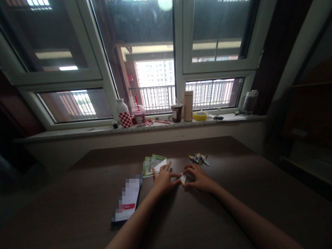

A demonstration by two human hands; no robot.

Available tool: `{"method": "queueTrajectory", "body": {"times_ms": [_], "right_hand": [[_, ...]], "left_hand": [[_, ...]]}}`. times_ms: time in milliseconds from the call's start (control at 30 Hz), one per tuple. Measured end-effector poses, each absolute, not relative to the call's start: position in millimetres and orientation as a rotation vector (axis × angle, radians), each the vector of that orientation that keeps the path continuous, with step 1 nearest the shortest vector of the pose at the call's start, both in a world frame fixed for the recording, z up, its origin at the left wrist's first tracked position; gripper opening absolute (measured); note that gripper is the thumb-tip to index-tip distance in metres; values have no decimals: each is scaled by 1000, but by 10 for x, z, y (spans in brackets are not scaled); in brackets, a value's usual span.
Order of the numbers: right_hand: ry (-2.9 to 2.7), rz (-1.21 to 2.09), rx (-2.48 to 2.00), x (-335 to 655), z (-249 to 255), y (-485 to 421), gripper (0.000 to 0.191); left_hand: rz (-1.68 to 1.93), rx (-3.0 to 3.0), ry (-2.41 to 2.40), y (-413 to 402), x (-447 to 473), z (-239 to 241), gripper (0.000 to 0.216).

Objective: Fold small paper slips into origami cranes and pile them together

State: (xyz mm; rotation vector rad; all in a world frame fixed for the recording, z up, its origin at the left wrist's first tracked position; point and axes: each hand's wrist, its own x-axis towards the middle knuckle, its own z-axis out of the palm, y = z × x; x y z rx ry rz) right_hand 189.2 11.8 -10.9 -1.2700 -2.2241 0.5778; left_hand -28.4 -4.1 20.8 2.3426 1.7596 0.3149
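Both my hands rest on a dark brown table (233,193) and meet over a small folded piece of paper (183,178). My left hand (164,180) pinches the paper's left side with fingertips. My right hand (198,178) is curled, fingers closed on the paper's right side. Green and white paper sheets (153,163) lie just beyond my left hand. A small heap of folded coloured paper shapes (199,158) sits beyond my right hand.
A flat white and red packet on a dark slab (127,202) lies left of my left arm. The windowsill (77,130) holds a checked bottle (123,113), a pink cup (139,115), a dark cup (176,112), a tall flask (188,105), yellow tape (200,116), scissors (218,118).
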Motion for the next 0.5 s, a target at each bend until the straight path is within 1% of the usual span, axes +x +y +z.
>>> {"method": "queueTrajectory", "body": {"times_ms": [100, 267, 500], "right_hand": [[-2212, 601, -1246, 1906, -120, 141, 36], [-2134, 581, -1236, 1885, -144, 172, 19], [-2085, 595, -1230, 1871, -173, 212, 12]], "left_hand": [[323, 2326, 1746, -30, -280, 206, 29], [348, 2297, 1767, -9, -264, 185, 24], [399, 2270, 1771, 34, -259, 148, 18]]}}
